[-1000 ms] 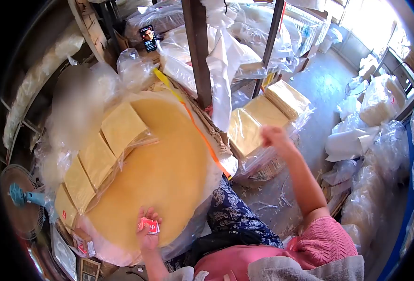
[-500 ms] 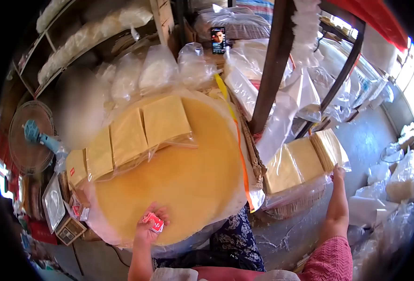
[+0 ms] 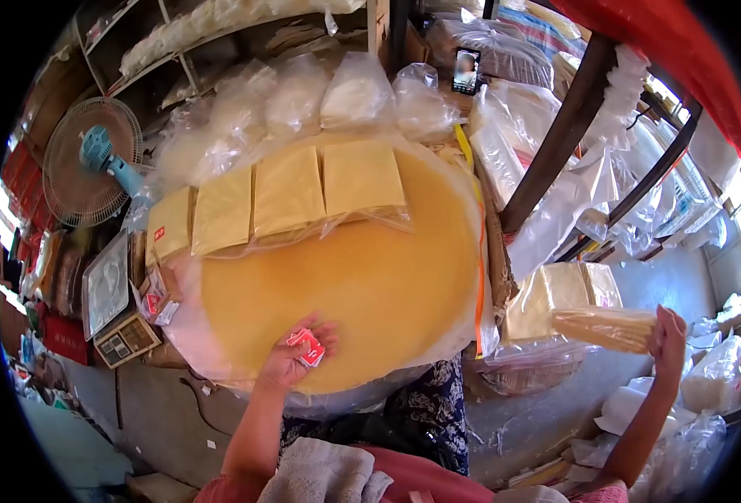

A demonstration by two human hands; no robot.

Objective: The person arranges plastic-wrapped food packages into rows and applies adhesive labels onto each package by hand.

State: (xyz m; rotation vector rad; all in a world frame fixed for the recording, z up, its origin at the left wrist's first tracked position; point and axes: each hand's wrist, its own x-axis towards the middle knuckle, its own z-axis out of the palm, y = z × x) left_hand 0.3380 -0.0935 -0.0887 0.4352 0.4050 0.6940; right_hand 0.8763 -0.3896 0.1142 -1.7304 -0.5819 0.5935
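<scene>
Over the front of the round yellow tabletop, my left hand is palm up, fingers curled around a small stack of red and white labels. At the right, my right hand grips the end of a flat bundle of yellowish sheets, held above a low stack. More yellowish sheets in clear plastic lie on that stack. Across the back of the tabletop sits a row of several yellowish packets; the leftmost bears a small red mark.
A small box with red and white labels stands at the table's left edge, near a fan. Filled clear bags line the back. A phone stands behind, left of a dark post. Plastic-wrapped items lie at right.
The view has turned, shifting the tabletop rightward. My right hand has taken hold of a bundle from the side stack and lifted it. My left hand still holds the labels.
</scene>
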